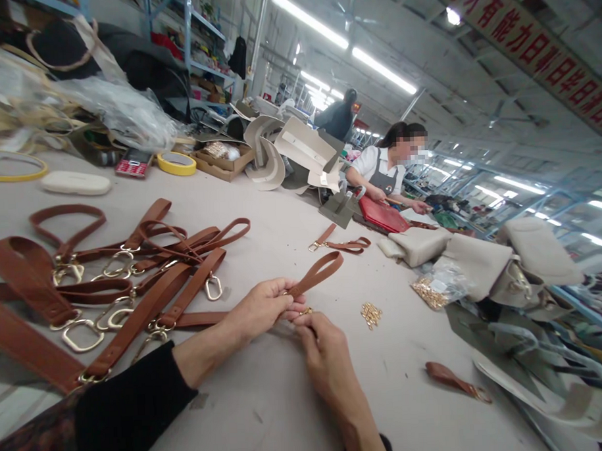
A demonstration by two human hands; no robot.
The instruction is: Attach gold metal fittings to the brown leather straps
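My left hand (264,309) is closed on a brown leather wrist strap (323,271), whose loop sticks out to the upper right past the fingers. Close against it, my right hand (328,349) pinches at a small gold-coloured metal fitting (306,311), mostly covered by the fingertips. To the right of the hands lies a small pile of gold metal pieces (371,315). Beyond them on the table rests another brown strap (348,245) with a metal clasp. Left of my forearm is a tangled heap of brown leather straps (184,282) with oval gold rings.
Yellow tape (176,163), a small cardboard box (224,164) and a pale case (76,183) stand at the back left. A bag of gold pieces (432,292), beige bags (475,265) and a brown leather tab (454,380) are at right. A co-worker (382,167) works across the table.
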